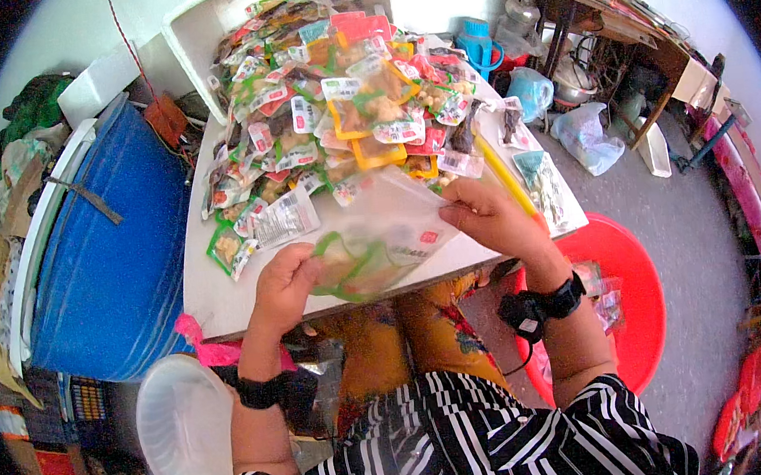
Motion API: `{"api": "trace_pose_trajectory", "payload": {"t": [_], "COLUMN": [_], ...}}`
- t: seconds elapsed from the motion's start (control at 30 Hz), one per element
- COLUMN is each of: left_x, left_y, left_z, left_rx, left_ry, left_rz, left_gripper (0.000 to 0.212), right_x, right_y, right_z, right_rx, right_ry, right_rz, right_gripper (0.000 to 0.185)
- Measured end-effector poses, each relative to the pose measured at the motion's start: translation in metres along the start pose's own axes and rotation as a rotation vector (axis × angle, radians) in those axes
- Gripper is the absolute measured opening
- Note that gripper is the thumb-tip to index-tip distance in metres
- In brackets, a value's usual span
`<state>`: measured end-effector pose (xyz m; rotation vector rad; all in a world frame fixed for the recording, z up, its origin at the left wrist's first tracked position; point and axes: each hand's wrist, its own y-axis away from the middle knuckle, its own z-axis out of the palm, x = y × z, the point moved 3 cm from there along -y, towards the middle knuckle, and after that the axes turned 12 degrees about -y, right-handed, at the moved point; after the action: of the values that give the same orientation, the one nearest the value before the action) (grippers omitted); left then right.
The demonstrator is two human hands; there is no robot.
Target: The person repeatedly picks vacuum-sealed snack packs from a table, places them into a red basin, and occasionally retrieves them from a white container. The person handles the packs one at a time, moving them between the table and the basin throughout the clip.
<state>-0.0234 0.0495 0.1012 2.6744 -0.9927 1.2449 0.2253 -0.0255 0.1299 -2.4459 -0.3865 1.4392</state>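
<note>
A clear plastic pouch (411,201) is stretched between my two hands above the front of the white table (237,304). My left hand (288,286) pinches its lower left edge, where green-edged printing shows. At the upper right, my right hand (487,218) grips the pouch's other edge. Green-bordered shapes (355,260) show at the pouch's left part; whether they are print or packets inside, I cannot tell. Just beyond my hands rises a large heap of small sealed snack packets (301,109). Beside my right hand lies a yellow stick-like tool (504,172) with an orange end.
A white foam box (192,64) lies tipped behind the heap. Below the table's right side stands a red basin (645,309) holding packets. A white plastic tub (180,431) is at lower left, near a large blue barrel (111,261). A blue thermos (475,42) stands beyond the table.
</note>
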Motion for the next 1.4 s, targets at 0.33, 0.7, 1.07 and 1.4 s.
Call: {"api": "trace_pose_trajectory", "payload": {"t": [0.33, 0.7, 1.07, 1.4], "left_x": [-0.011, -0.037, -0.019, -0.058], "left_y": [0.006, -0.011, -0.003, 0.075], "left_z": [0.015, 0.037, 0.035, 0.09], "left_rx": [-0.082, -0.001, 0.027, -0.532], "left_ry": [0.391, 0.081, 0.245, 0.28], "left_rz": [-0.018, -0.087, -0.006, -0.218], "left_gripper": [0.011, 0.018, 0.009, 0.014], "right_x": [-0.038, -0.023, -0.055, -0.011], "right_y": [-0.014, -0.034, -0.009, 0.119], "right_z": [-0.004, 0.021, -0.018, -0.097], "right_rx": [-0.095, -0.129, -0.226, -0.144], "right_ry": [0.156, 0.29, 0.34, 0.209], "right_rz": [-0.144, -0.184, -0.209, 0.345], "right_gripper": [0.013, 0.008, 0.008, 0.012]}}
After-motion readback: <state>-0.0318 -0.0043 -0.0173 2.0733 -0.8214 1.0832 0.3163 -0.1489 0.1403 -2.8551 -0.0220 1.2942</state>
